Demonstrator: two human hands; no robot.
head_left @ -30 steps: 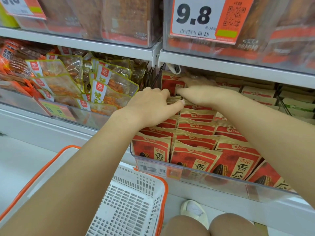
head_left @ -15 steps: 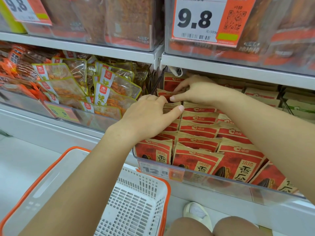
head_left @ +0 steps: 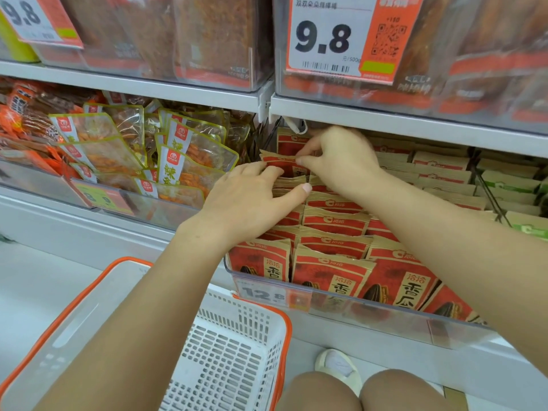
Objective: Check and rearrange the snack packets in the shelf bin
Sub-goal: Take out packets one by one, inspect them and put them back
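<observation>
Rows of red and tan sunflower seed packets [head_left: 335, 223] fill a clear plastic shelf bin [head_left: 350, 314]. Near the back of the left row, one red packet [head_left: 277, 162] is lifted above the others. My right hand [head_left: 338, 157] pinches its top edge with curled fingers. My left hand [head_left: 252, 197] lies over the packets just in front, fingertips touching the lifted packet and thumb stretched right across the row. What lies under my palms is hidden.
A white basket with an orange rim [head_left: 178, 336] sits below my left arm. Clear packets of orange snacks [head_left: 181, 161] fill the bin to the left. Tan and green packets [head_left: 444, 173] lie to the right. The upper shelf edge [head_left: 415, 123] hangs just above my right hand.
My right hand has curled and drawn a red packet up from the back of the row. My left hand has stayed on the packets in front.
</observation>
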